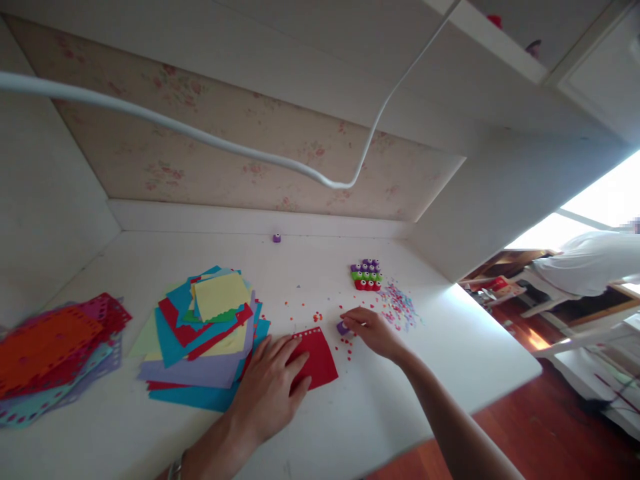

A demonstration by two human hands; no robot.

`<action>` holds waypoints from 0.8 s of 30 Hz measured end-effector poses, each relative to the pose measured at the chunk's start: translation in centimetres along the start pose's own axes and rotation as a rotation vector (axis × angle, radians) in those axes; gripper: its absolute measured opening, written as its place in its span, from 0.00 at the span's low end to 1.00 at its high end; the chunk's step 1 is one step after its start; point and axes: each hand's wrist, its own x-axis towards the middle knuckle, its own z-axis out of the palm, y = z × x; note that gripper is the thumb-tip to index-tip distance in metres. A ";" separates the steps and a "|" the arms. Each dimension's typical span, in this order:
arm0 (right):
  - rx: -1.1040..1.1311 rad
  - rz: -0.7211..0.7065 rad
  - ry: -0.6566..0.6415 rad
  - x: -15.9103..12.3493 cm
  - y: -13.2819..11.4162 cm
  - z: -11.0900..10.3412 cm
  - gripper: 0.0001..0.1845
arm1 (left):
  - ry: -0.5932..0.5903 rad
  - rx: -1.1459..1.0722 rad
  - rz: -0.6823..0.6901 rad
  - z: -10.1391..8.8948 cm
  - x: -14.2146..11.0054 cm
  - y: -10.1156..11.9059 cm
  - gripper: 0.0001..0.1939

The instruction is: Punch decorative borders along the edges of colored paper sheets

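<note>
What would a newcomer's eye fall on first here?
Most likely the bright paper pile left of the left hand, which rests on a red sheet. Next, the tight purple, green and red cluster toward the back right, with confetti scattered beside it. Then the right hand, holding a small purple piece.

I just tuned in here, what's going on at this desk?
A person's left hand lies on a red sheet with holes along its far edge. The right hand holds a small purple punch just beyond the sheet's right corner. Loose paper bits lie scattered farther right, near grouped punches. A paper pile sits left.
</note>
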 end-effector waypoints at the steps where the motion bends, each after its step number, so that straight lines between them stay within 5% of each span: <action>1: -0.037 -0.024 0.010 -0.3 0.0 -0.1 0.15 | -0.004 0.008 0.001 0.1 0.0 -0.1 0.17; 9: -0.023 -0.077 0.054 -1.9 -1.0 0.5 0.13 | 0.011 0.084 0.018 0.7 0.1 -0.7 0.17; 19: 0.099 -0.075 0.178 -0.3 -0.9 3.6 0.14 | 0.092 0.119 -0.012 1.1 0.3 -1.1 0.17; 24: 0.105 -0.064 0.233 0.8 -0.6 2.2 0.15 | 0.079 0.148 -0.004 1.6 0.1 -1.6 0.16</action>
